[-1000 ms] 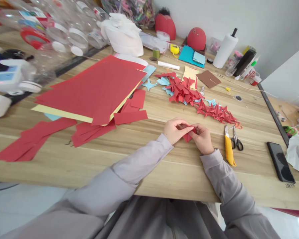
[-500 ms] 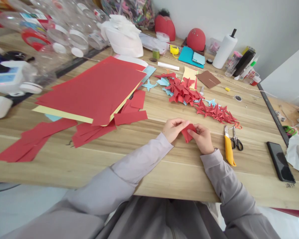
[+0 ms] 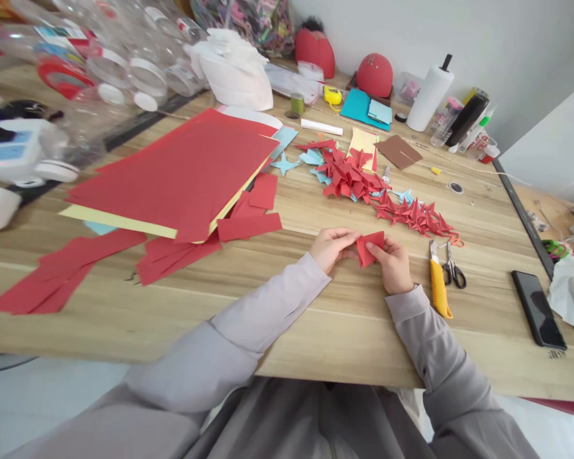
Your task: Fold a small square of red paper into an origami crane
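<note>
Both your hands meet near the front edge of the desk (image 3: 287, 325), right of its middle, in this one head view. Your right hand (image 3: 395, 264) pinches the folded red paper (image 3: 369, 247), with its fingertips pressed on the paper's face. The paper sits nearer this hand, partly under its fingers. Your left hand (image 3: 332, 248) is curled rather than spread, its fingertips at the paper's left edge; you cannot tell from here whether its thumb lies behind the sheet. The paper forms a rough triangle, its longest edge running almost level from hand to hand and its point aimed toward you, at the front edge.

Just past your right hand lie a yellow utility knife (image 3: 439, 284) and a pair of scissors (image 3: 453, 268), side by side, with a black phone (image 3: 538, 310) nearer the right edge. Beyond your hands, toward the back edge, sit a heap of folded red paper shapes (image 3: 349, 178) and a trailing strand of them (image 3: 414, 217). Left of your hands lie a stack of red card (image 3: 172, 172) and loose red strips (image 3: 62, 274).
</note>
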`<state>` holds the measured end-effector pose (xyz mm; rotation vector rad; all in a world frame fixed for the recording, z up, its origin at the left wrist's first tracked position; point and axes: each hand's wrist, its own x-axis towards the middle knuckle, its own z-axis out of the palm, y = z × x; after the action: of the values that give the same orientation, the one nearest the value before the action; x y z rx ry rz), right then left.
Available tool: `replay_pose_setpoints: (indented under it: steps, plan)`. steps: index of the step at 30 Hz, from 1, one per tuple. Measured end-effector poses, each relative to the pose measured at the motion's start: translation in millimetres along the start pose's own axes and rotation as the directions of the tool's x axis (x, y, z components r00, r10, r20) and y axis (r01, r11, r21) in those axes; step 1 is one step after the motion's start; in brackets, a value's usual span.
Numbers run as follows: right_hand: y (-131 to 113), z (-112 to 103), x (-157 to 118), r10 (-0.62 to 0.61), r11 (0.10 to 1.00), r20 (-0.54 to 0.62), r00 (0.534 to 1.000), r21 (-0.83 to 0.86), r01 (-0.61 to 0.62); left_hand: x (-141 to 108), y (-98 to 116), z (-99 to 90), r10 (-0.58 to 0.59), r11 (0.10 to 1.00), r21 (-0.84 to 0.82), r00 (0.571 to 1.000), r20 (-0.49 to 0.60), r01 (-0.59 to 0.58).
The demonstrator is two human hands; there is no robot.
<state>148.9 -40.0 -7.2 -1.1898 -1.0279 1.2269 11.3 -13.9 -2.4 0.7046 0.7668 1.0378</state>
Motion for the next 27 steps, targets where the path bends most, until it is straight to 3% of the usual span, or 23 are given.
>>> replay_pose_setpoints:
  steps: [6, 27]
  plan:
    - [0.3, 0.0, 0.6, 0.015, 0.998, 0.003, 1.000, 0.056, -0.016, -0.8, 0.2, 1.6, -0.039, 0.999, -0.035, 0.999, 0.030, 0.040]
    - [2.1, -0.9, 0.6, -0.003, 1.000, 0.006, 1.000, -0.017, 0.003, -0.5, -3.5, 1.5, -0.017, 0.999, 0.036, 1.000, -0.005, 0.017]
